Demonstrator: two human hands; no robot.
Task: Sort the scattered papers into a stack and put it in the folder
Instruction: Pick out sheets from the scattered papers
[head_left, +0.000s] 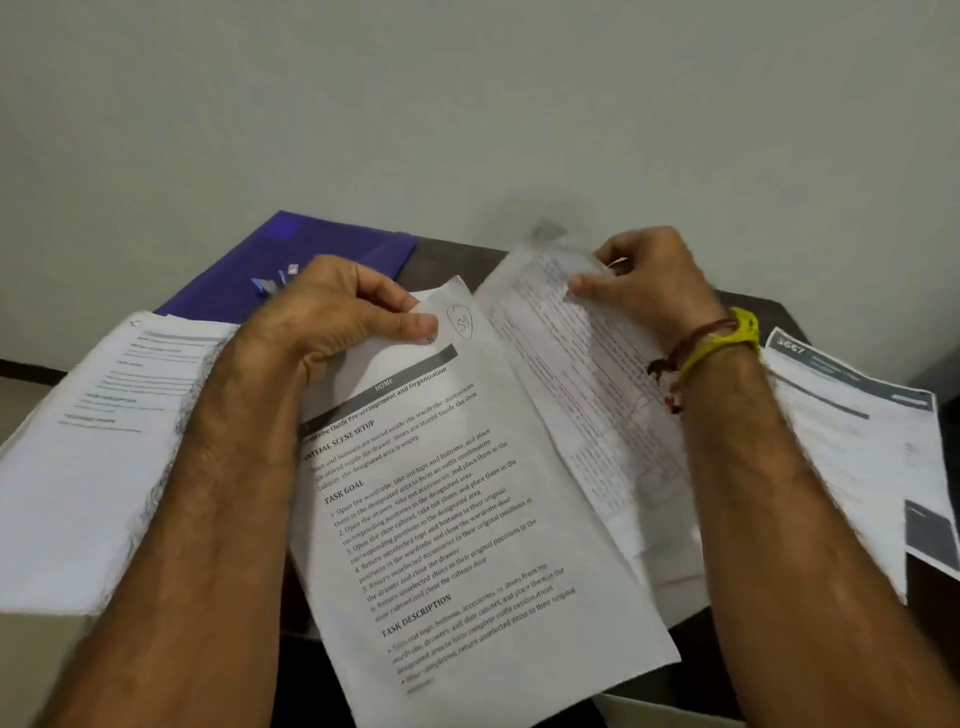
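My left hand (343, 312) pinches the top edge of a printed sheet (467, 530) headed with task text, held tilted over the dark table (748, 306). My right hand (649, 280) grips the top of a second printed sheet (582, 395), which lies partly under the first one. A purple folder (249, 270) rests flat at the back left of the table, behind my left hand. More white papers lie at the left (98, 447) and at the right (862, 441).
The table stands against a pale wall (467, 104). A small blue clip-like piece (265, 285) sits on the folder. The left papers overhang the table's edge. A yellow band and thread bracelets circle my right wrist (727, 338).
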